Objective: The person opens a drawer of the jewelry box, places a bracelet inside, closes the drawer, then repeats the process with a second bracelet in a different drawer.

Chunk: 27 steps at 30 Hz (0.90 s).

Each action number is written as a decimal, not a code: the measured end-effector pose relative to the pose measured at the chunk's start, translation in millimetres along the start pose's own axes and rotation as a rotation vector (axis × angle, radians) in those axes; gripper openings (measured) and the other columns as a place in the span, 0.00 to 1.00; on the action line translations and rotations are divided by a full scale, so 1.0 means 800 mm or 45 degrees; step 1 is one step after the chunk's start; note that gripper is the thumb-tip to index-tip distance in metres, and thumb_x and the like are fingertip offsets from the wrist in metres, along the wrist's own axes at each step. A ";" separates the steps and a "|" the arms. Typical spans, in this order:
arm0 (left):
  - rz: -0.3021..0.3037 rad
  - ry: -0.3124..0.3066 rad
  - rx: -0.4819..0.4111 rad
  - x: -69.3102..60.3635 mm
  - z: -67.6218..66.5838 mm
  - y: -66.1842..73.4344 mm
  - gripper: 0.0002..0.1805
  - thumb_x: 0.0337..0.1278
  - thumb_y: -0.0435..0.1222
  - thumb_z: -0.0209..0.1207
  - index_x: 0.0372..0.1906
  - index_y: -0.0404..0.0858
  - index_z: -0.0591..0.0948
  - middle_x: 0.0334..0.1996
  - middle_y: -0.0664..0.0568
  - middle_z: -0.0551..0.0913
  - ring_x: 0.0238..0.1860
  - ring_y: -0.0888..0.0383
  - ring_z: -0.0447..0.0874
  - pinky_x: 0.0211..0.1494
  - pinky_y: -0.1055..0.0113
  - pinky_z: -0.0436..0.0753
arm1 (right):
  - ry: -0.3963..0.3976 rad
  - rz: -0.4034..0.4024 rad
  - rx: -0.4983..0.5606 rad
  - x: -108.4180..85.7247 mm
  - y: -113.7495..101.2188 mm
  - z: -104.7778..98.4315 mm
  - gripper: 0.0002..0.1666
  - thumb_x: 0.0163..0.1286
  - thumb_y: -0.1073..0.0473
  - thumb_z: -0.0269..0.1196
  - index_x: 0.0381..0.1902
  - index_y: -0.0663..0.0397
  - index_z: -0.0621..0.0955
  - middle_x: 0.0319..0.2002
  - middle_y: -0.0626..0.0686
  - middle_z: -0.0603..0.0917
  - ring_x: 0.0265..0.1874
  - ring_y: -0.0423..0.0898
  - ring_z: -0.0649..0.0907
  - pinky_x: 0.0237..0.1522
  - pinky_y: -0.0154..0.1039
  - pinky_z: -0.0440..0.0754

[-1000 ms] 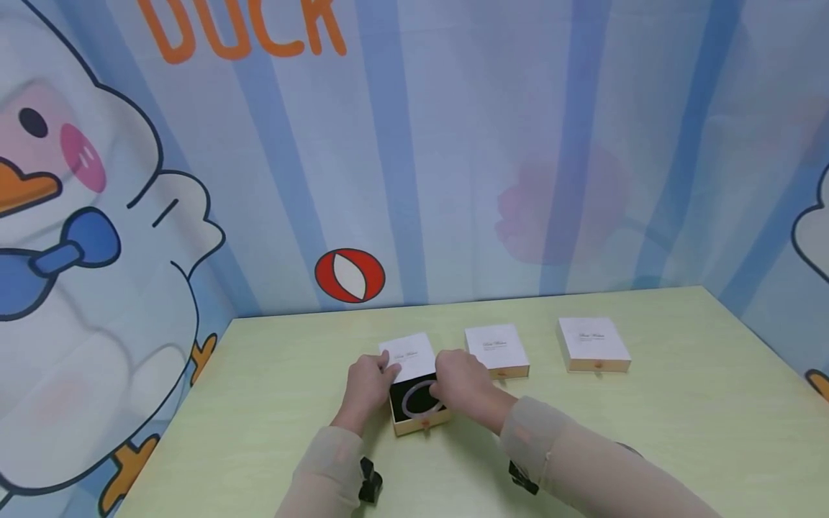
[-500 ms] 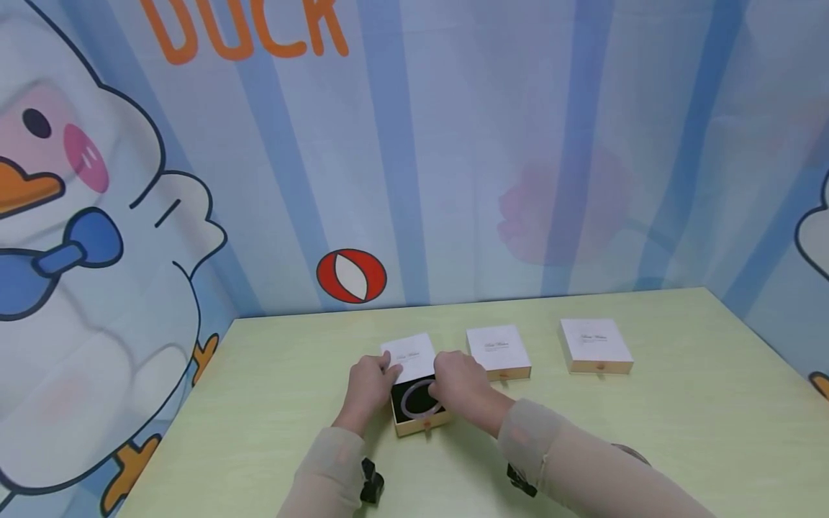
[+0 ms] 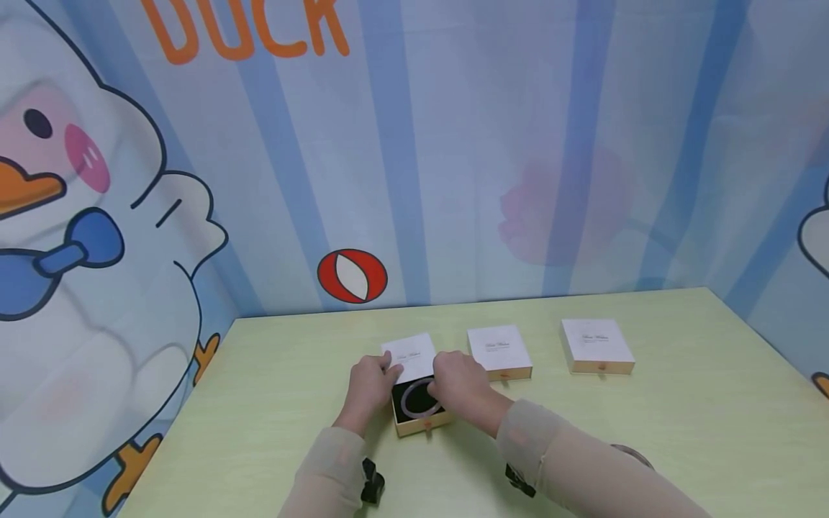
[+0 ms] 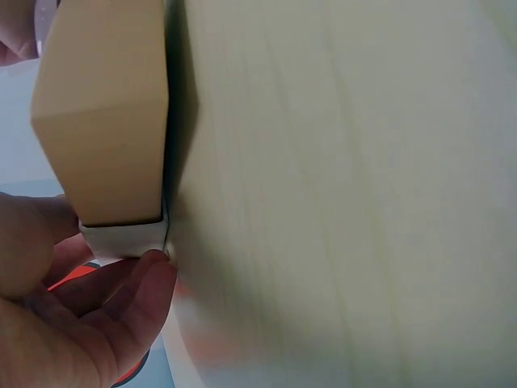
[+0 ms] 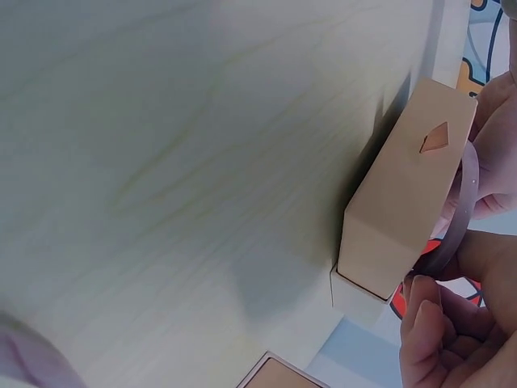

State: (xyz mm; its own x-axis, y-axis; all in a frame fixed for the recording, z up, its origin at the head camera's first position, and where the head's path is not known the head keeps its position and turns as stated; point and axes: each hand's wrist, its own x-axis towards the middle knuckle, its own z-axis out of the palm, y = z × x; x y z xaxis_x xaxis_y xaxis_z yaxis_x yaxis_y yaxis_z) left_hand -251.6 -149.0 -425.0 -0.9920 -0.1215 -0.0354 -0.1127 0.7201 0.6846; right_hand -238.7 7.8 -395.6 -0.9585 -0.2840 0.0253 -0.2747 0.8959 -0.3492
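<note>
A drawer-style box stands partly pulled out, its tan drawer [image 3: 414,427] lined in black and its white sleeve [image 3: 409,352] behind. My left hand [image 3: 368,385] grips the sleeve's left side; the left wrist view shows fingertips [image 4: 153,271] at the sleeve's lower edge [image 4: 125,240]. A pale purple bangle [image 3: 406,404] is over the black lining. My right hand [image 3: 465,381] pinches its right side. In the right wrist view the bangle [image 5: 462,222] stands tilted above the drawer [image 5: 396,194], its end at my right hand's fingers [image 5: 424,323].
Two closed white-topped boxes stand to the right, one near [image 3: 499,347] and one farther off [image 3: 597,345]. Another ring [image 3: 631,455] lies on the table beside my right forearm, partly hidden by the sleeve. A printed cloth [image 3: 453,144] hangs behind the table.
My right hand has shifted very slightly left with the bangle still pinched. More of the ring beside my right forearm shows. My left hand keeps its grip on the box.
</note>
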 end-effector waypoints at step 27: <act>0.012 0.030 0.015 0.001 0.001 -0.003 0.22 0.62 0.39 0.58 0.59 0.34 0.75 0.60 0.45 0.76 0.60 0.53 0.74 0.48 0.61 0.76 | 0.019 0.012 -0.050 0.006 -0.003 0.009 0.13 0.59 0.57 0.65 0.18 0.53 0.77 0.17 0.48 0.77 0.15 0.43 0.72 0.16 0.37 0.68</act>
State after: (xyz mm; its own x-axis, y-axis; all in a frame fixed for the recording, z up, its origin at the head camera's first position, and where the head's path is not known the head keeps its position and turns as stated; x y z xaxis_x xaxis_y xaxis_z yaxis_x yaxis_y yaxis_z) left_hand -252.2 -149.7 -427.3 -0.9914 -0.1305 -0.0114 -0.1038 0.7295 0.6761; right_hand -242.0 2.2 -401.5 -0.9619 -0.2710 0.0361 -0.2684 0.9112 -0.3127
